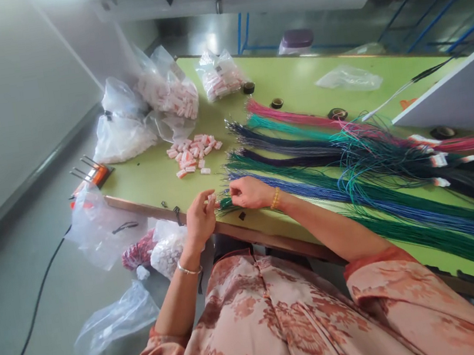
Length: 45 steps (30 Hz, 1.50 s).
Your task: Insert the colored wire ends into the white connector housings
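Near the front edge of the green table, my left hand [201,217] is closed, pinching a small white and pink plastic connector housing [212,198] between thumb and fingers. My right hand [249,192] is just to the right, also closed in a pinch, with a small gap between the two hands. What its fingertips hold is too small to make out. The tips of a bundle of green wires [225,203] lie between and below the hands. Beyond my left hand is a loose pile of white and orange-pink connector housings [192,153].
Bundles of blue wires [301,187], black wires [290,144] and pink wires [294,114] stretch rightward. Clear bags of housings [222,76] stand at the back, near tape rolls [277,102]. A pronged orange fixture [95,176] sits at the left corner; a plastic bag [102,227] hangs below.
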{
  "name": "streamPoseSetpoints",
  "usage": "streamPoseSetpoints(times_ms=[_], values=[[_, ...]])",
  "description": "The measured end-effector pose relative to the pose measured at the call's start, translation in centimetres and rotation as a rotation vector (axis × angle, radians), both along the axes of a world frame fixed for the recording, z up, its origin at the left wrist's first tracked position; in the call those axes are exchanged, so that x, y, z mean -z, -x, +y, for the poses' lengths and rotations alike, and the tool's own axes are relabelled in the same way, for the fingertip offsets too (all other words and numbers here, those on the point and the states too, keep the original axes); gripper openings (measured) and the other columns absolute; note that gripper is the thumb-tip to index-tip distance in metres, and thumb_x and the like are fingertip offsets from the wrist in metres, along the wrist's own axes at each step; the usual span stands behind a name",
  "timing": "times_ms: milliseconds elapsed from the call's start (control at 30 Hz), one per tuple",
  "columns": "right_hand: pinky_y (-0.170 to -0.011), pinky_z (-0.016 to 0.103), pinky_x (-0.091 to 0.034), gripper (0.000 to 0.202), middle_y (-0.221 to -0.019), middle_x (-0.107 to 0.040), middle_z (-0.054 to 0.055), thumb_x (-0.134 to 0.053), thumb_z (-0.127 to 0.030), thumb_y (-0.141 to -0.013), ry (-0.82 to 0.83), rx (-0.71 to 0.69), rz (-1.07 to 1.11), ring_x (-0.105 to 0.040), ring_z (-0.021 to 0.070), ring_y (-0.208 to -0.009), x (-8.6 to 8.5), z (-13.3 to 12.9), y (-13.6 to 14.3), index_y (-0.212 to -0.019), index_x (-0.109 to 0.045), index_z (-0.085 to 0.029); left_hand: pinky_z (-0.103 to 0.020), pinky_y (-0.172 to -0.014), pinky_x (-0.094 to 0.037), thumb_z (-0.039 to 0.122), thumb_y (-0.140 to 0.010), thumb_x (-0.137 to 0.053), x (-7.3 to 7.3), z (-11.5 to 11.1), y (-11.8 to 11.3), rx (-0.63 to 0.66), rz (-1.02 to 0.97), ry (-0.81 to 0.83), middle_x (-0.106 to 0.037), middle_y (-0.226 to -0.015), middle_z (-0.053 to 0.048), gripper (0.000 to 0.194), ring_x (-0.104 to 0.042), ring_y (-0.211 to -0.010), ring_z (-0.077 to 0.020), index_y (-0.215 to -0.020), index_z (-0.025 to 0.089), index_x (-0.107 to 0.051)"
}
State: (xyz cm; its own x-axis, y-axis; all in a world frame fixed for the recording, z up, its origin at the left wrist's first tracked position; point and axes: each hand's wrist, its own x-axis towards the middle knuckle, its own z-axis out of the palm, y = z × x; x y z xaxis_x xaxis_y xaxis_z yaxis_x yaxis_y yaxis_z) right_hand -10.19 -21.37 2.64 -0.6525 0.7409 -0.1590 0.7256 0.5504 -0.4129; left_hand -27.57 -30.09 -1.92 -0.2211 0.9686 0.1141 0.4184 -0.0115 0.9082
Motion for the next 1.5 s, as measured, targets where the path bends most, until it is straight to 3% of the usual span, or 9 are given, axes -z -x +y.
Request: streamPoseSetpoints(times_ms=[233,333,400,600,700,867,1133,1333,1500], values=[[-0.061,0.023,-0.034,0.009,-0.073,-0.067,0.003,-0.057,-0.020,-0.077,0.021,0.009,0.139,-0.053,0.0122,-0.064,-0.4,0.6,-0.6,-0.074,-0.065,-0.016,-0.024,-0.064,-0.050,0.041,-0.090,-0.057,0.7,-0.3,-0.6,-0.118,-0.081,-0.092,-0.069,-0.093,-0.006,0.026,-0.071,-0.081,-0.0177,-0.107,0.022,-0.064],[-0.060,0.022,-0.035,0.011,-0.067,-0.061,0.000,-0.054,-0.023,-0.079,0.121,0.000,0.372,-0.049,0.0101,-0.060,-0.4,0.7,-0.9,-0.075,-0.060,-0.016,-0.022,-0.060,-0.048,0.041,-0.089,-0.058,0.1,-0.3,-0.8,-0.297,-0.243,-0.172,-0.068,-0.092,-0.005,0.028,-0.070,-0.082,-0.0165,-0.110,0.022,-0.062],[-0.059,0.021,-0.036,0.013,-0.066,-0.058,-0.002,-0.053,-0.027,-0.079,0.186,-0.010,0.544,-0.047,0.0092,-0.059,-0.6,0.5,-0.9,-0.077,-0.059,-0.015,-0.021,-0.059,-0.047,0.040,-0.086,-0.063,-0.5,-0.3,-0.9,-0.342,-0.380,-0.199,-0.066,-0.091,-0.004,0.028,-0.068,-0.081,-0.0148,-0.108,0.023,-0.062],[-0.057,0.021,-0.036,0.016,-0.064,-0.056,-0.002,-0.057,-0.031,-0.076,0.270,0.027,0.699,-0.045,0.0089,-0.059,-1.7,-1.2,-0.7,-0.076,-0.059,-0.015,-0.021,-0.064,-0.048,0.034,-0.077,-0.073,-1.5,-0.3,-1.5,-0.102,-0.891,-0.007,-0.065,-0.083,-0.001,0.029,-0.062,-0.075,-0.0104,-0.102,0.022,-0.065],[-0.055,0.021,-0.035,0.017,-0.062,-0.054,-0.002,-0.058,-0.032,-0.075,0.282,0.074,0.745,-0.043,0.0087,-0.057,-1.8,-2.1,-0.9,-0.074,-0.059,-0.015,-0.021,-0.067,-0.049,0.031,-0.077,-0.074,-1.7,-0.3,-2.3,-0.020,-1.042,0.061,-0.064,-0.081,0.000,0.027,-0.061,-0.072,-0.0088,-0.100,0.022,-0.065],[-0.051,0.021,-0.031,0.017,-0.060,-0.055,-0.002,-0.058,-0.032,-0.076,0.196,0.144,0.736,-0.039,0.0076,-0.053,-1.4,-3.3,-2.0,-0.073,-0.059,-0.016,-0.023,-0.075,-0.051,0.029,-0.079,-0.073,-1.7,-0.3,-3.5,0.052,-1.097,0.113,-0.065,-0.084,0.000,0.025,-0.062,-0.075,-0.0093,-0.102,0.023,-0.065],[-0.057,0.022,-0.033,0.020,-0.062,-0.059,0.000,-0.050,-0.031,-0.082,0.002,0.126,0.632,-0.045,0.0094,-0.055,-0.7,-4.1,-3.0,-0.069,-0.057,-0.017,-0.024,-0.075,-0.052,0.029,-0.078,-0.074,-1.5,-0.4,-4.2,0.119,-1.110,0.135,-0.064,-0.086,0.000,0.030,-0.062,-0.076,-0.0097,-0.106,0.023,-0.065],[-0.056,0.022,-0.031,0.020,-0.060,-0.056,-0.001,-0.050,-0.029,-0.083,-0.009,0.129,0.619,-0.043,0.0089,-0.054,-0.4,-4.4,-3.1,-0.068,-0.055,-0.017,-0.022,-0.075,-0.051,0.029,-0.078,-0.074,-1.6,-0.5,-4.4,0.121,-1.130,0.148,-0.065,-0.086,0.000,0.028,-0.061,-0.075,-0.0085,-0.104,0.022,-0.066],[-0.054,0.022,-0.031,0.021,-0.058,-0.054,-0.003,-0.050,-0.030,-0.083,0.078,0.154,0.668,-0.041,0.0085,-0.054,0.1,-4.4,-3.2,-0.068,-0.055,-0.017,-0.024,-0.075,-0.051,0.032,-0.076,-0.077,-1.5,-0.6,-4.6,0.124,-1.062,0.125,-0.067,-0.086,-0.001,0.031,-0.062,-0.075,-0.0092,-0.103,0.022,-0.067]])
